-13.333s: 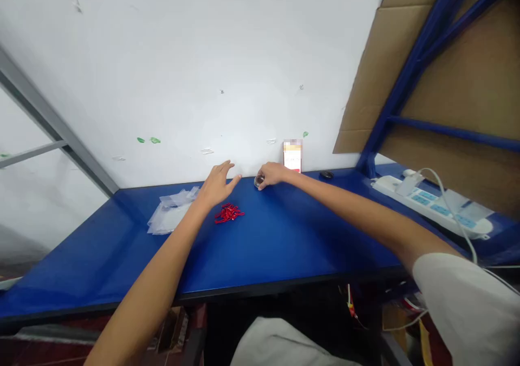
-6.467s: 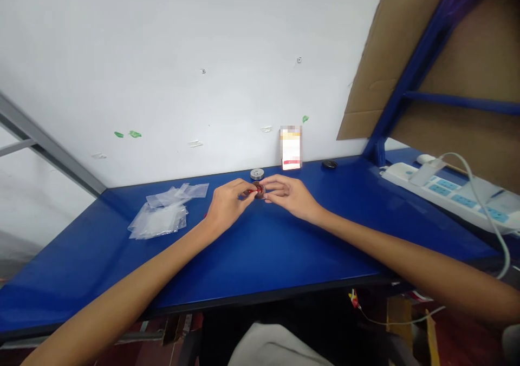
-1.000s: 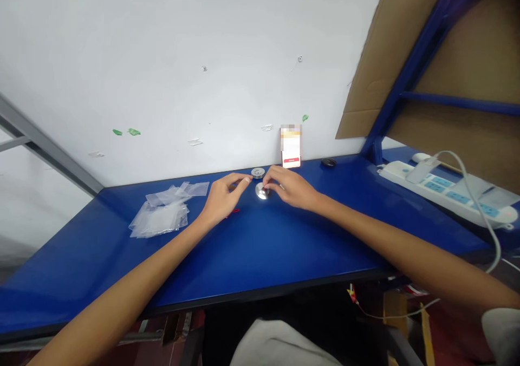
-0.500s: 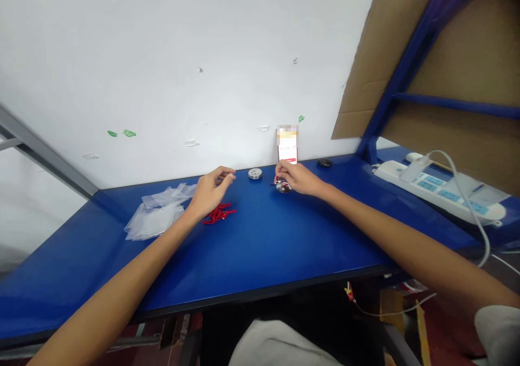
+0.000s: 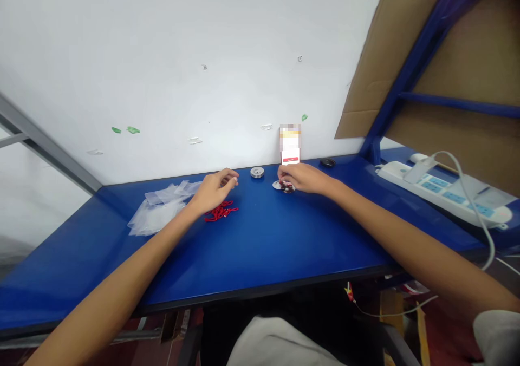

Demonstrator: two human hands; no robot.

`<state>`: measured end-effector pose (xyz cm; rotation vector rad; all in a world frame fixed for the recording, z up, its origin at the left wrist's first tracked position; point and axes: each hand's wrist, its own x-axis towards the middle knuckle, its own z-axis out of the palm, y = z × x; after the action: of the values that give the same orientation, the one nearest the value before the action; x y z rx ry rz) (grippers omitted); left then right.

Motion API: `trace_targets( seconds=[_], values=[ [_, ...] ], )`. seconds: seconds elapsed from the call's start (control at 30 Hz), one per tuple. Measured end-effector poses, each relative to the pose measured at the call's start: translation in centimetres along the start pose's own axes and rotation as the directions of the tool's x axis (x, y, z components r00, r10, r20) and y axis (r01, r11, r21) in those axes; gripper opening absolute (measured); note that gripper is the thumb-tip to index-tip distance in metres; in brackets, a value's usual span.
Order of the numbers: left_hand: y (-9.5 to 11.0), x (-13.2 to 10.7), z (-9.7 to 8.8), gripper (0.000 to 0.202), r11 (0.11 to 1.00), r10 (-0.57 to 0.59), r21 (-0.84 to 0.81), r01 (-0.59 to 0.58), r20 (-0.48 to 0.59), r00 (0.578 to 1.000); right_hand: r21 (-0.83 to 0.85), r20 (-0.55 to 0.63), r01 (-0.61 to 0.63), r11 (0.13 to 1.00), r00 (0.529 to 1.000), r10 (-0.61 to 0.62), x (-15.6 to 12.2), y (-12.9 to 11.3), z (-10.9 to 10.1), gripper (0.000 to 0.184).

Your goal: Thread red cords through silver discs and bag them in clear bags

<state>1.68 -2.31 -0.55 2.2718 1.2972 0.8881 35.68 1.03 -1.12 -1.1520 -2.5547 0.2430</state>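
Over the back of the blue table, my right hand [image 5: 303,177] has its thumb and fingers pinched together at a small shiny round piece [image 5: 288,187] with dark and reddish parts. A flat, pale disc [image 5: 277,185] lies beside it, partly hidden by the fingers. My left hand [image 5: 213,190] hovers with loosely curled fingers, the thumb apart from them, and nothing visible in it. Just below it is a tangle of red cords [image 5: 220,211]. Between the two hands, toward the wall, sits a round silver tin-like spool [image 5: 257,172].
Clear plastic bags [image 5: 156,214] are piled left of my left forearm. A phone [image 5: 290,144] with a lit screen leans on the wall behind my right hand. To its right lie a black round object [image 5: 327,162] and a white power strip [image 5: 447,193] with a cable.
My right hand has lowered the shiny piece slightly, and a pale disc now shows beside it. My left hand stays nearly still. The whole view has shifted a little.
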Motion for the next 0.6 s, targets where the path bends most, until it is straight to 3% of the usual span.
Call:
trace_targets(
  seconds=[0.17, 0.3, 0.43, 0.6],
  values=[
    [-0.9, 0.0, -3.2, 0.028, 0.969, 0.055, 0.221, -0.111, 0.246, 0.968, -0.046, 0.021, 0.03, 0.998, 0.999, -0.029, -0.4, 0.5, -0.8, 0.01],
    [-1.0, -0.2, -5.0, 0.028, 0.954, 0.046, 0.261, -0.145, 0.352, 0.935, -0.015, -0.109, 0.06, 0.998, 0.992, -0.061, -0.5, -0.5, -0.9, 0.017],
    [-0.1, -0.5, -4.5, 0.024, 0.954, 0.062, 0.247, -0.167, 0.384, 0.921, -0.13, -0.178, 0.098, 0.987, 0.977, -0.121, 1.7, -1.9, 0.7, 0.021],
    [0.4, -0.9, -3.2, 0.009, 0.933, 0.116, 0.267, -0.24, 0.408, 0.905, -0.315, -0.05, 0.164, 0.935, 0.981, -0.189, 6.2, -1.7, 3.4, 0.034]
  ],
)
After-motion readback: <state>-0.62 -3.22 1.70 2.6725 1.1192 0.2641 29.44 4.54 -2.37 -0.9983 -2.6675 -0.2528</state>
